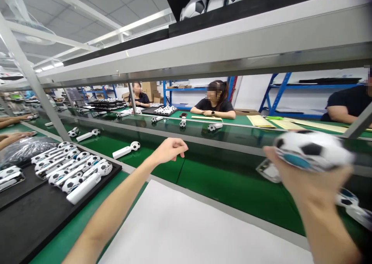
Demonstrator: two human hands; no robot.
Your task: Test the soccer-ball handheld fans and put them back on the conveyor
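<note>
My right hand [314, 186], raised over the green belt at the right, grips a white and black football-patterned piece [316, 150] with a blue patch; motion blurs it. My left hand [170, 150] hovers above the near edge of the belt, its fingers curled, with nothing visible in them. To its left, a white stick with a football-patterned head [126, 150] lies on the belt. Beside my right forearm lies another such piece [353, 208], and a part with a clear edge [269, 170] shows just left of the hand.
White paper [186, 225] covers the near table. A black foam tray [37, 221] at the left holds several football-headed pieces. A grey shelf beam [203, 51] crosses overhead. Several people sit across the belt; another person's hands [17, 136] show at the far left.
</note>
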